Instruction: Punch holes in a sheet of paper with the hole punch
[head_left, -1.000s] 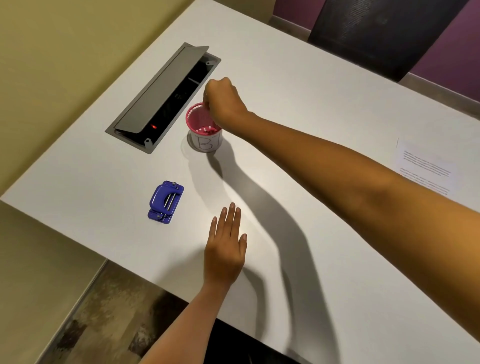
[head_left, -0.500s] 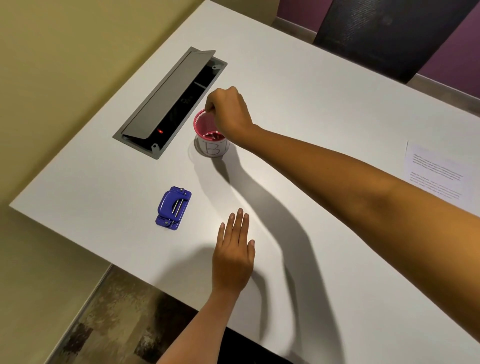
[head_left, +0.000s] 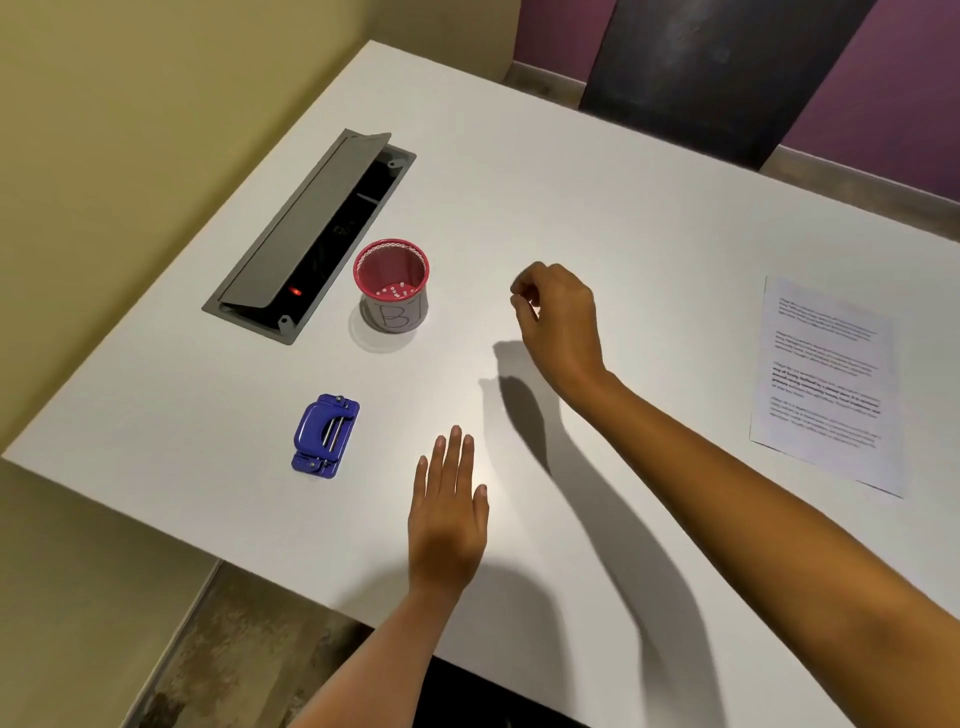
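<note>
A small blue hole punch (head_left: 325, 435) lies on the white table (head_left: 597, 218) near its left front edge. A printed sheet of paper (head_left: 826, 382) lies flat at the far right. A pink mesh cup (head_left: 392, 285) marked "B" stands behind the punch, with small white paper dots in its bottom. My left hand (head_left: 448, 512) rests flat on the table, fingers together, to the right of the punch. My right hand (head_left: 558, 317) hovers above the table right of the cup, fingers loosely curled, nothing visible in them.
A grey cable hatch (head_left: 306, 234) with its lid raised is sunk into the table left of the cup; a red light glows inside. A dark chair back (head_left: 717, 67) stands beyond the far edge. The table's left edge drops off beside the punch.
My right hand has pulled away from the top of the pink cup and moved right, toward the paper. My left hand has stayed flat in place.
</note>
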